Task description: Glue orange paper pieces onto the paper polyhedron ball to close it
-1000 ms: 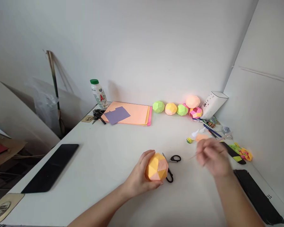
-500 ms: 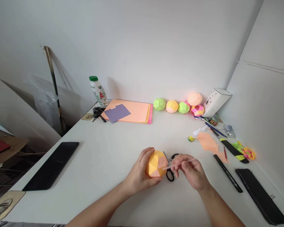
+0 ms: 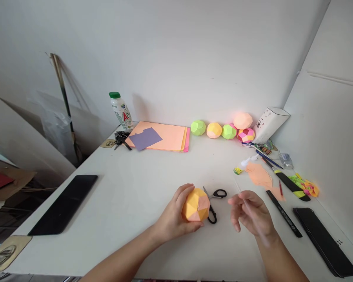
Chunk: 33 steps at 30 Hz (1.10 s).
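My left hand grips a faceted paper ball in orange, yellow and pink, resting it on the white table. My right hand hovers just right of the ball with a thin white stick between its fingers, blurred by motion. Black-handled scissors lie on the table between the ball and my right hand, partly hidden behind the ball.
Several finished paper balls line the back wall beside a white box. Coloured paper sheets, a bottle and keys sit back left. Glue, paper scraps, pens and black rulers lie right; a dark tablet left.
My right hand came from the clutter at right to the ball with the stick, touched its tip to the ball, then drew back slightly to the right. The ball stayed put.
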Motion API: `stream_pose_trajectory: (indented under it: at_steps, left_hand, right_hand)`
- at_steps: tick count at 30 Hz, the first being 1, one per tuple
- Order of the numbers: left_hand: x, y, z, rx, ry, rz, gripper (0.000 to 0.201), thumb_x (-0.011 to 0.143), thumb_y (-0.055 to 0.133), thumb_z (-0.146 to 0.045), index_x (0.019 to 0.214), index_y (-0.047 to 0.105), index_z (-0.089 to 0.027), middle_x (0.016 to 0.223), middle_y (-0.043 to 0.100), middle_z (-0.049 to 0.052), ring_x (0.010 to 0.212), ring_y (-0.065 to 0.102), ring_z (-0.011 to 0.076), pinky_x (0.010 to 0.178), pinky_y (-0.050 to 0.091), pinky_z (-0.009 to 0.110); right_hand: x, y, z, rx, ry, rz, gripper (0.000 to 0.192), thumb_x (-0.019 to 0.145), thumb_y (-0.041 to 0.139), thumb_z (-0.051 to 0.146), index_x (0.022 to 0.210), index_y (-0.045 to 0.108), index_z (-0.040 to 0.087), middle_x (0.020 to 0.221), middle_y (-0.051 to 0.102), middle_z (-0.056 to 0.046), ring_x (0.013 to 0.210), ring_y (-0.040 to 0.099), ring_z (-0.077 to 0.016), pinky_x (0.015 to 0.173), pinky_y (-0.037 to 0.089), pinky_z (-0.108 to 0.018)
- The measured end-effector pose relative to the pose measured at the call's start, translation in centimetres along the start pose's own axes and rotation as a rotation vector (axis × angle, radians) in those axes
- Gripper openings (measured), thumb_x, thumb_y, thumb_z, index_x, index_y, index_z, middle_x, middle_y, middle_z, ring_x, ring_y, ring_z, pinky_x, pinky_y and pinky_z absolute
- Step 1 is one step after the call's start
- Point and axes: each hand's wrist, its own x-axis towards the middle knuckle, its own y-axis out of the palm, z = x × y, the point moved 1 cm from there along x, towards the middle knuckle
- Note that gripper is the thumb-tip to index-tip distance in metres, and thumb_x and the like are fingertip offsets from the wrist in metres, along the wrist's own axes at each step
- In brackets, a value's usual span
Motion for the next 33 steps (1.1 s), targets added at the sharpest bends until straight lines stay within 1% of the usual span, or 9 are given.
stream_pose_trajectory:
  at_steps: [2,4,5,7,10,12,19,24,33]
  left_hand:
    - [0.1,0.0,0.0,-0.048,0.001,0.012,0.087,0.071,0.078,-0.037,0.139,0.025,-0.028,0.137,0.035,0.016,0.128,0.041,0.0368,0.103,0.040,0.057]
    - [0.1,0.1,0.0,-0.084,0.000,0.019,0.085,0.071,0.077,-0.039,0.138,0.027,-0.028,0.137,0.035,0.016,0.127,0.041,0.0358,0.104,0.040,0.056]
    - [0.1,0.1,0.0,-0.094,-0.003,0.022,0.084,0.071,0.077,-0.040,0.137,0.028,-0.027,0.136,0.036,0.016,0.127,0.041,0.0353,0.104,0.040,0.055]
    - [0.1,0.1,0.0,-0.103,-0.016,0.024,0.083,0.071,0.077,-0.041,0.137,0.029,-0.026,0.136,0.036,0.016,0.126,0.041,0.0349,0.104,0.040,0.054]
    - [0.1,0.1,0.1,-0.107,-0.023,0.018,0.084,0.071,0.077,-0.041,0.138,0.029,-0.026,0.136,0.036,0.016,0.126,0.041,0.0352,0.103,0.040,0.054]
    - [0.0,0.1,0.1,-0.112,-0.022,0.010,0.084,0.071,0.077,-0.040,0.138,0.030,-0.026,0.137,0.036,0.016,0.126,0.041,0.0351,0.103,0.041,0.054]
    - [0.0,-0.1,-0.3,-0.095,0.006,-0.023,0.082,0.072,0.076,-0.041,0.139,0.031,-0.028,0.136,0.040,0.014,0.126,0.043,0.0333,0.103,0.042,0.051]
    - [0.0,-0.1,-0.2,-0.080,0.005,-0.021,0.083,0.072,0.076,-0.043,0.139,0.029,-0.026,0.137,0.038,0.017,0.127,0.042,0.0350,0.102,0.041,0.053]
    - [0.0,0.1,0.1,-0.073,0.050,-0.031,0.084,0.073,0.075,-0.048,0.139,0.029,-0.026,0.136,0.037,0.016,0.126,0.042,0.0335,0.103,0.041,0.052]
  right_hand:
    - [0.1,0.1,0.0,-0.023,-0.026,-0.030,0.016,0.080,0.071,0.041,0.092,0.067,0.031,0.069,0.073,-0.002,0.046,0.063,-0.0173,0.036,0.047,-0.027]
    - [0.4,0.3,-0.2,-0.048,-0.063,-0.056,0.019,0.082,0.068,0.047,0.085,0.068,0.028,0.051,0.061,0.002,0.041,0.054,-0.0143,0.038,0.044,-0.026]
    - [0.5,0.3,-0.3,-0.049,-0.071,-0.068,0.022,0.083,0.065,0.049,0.083,0.069,0.028,0.047,0.056,0.003,0.040,0.050,-0.0129,0.039,0.042,-0.026]
    - [0.8,0.5,-0.7,-0.040,-0.055,-0.085,0.026,0.085,0.063,0.051,0.085,0.071,0.026,0.051,0.054,0.003,0.042,0.047,-0.0114,0.039,0.039,-0.025]
    - [0.9,0.6,-1.2,-0.050,-0.007,-0.086,0.028,0.085,0.063,0.049,0.087,0.074,0.023,0.062,0.062,-0.002,0.046,0.051,-0.0116,0.040,0.040,-0.024]
    - [0.8,0.6,-1.4,-0.092,0.009,-0.100,0.027,0.086,0.063,0.045,0.085,0.075,0.021,0.064,0.065,-0.004,0.049,0.053,-0.0117,0.042,0.041,-0.025]
    - [0.6,0.5,-1.9,-0.157,0.058,-0.109,0.021,0.085,0.066,0.039,0.082,0.074,0.020,0.067,0.068,-0.005,0.051,0.053,-0.0117,0.045,0.042,-0.025]
    - [0.8,0.5,-1.9,-0.171,0.077,-0.088,0.022,0.085,0.066,0.040,0.080,0.073,0.019,0.069,0.068,-0.005,0.053,0.052,-0.0119,0.045,0.042,-0.025]
    - [0.9,0.5,-2.0,-0.164,0.101,-0.138,0.023,0.084,0.067,0.040,0.079,0.073,0.019,0.066,0.068,-0.005,0.052,0.053,-0.0113,0.045,0.042,-0.023]
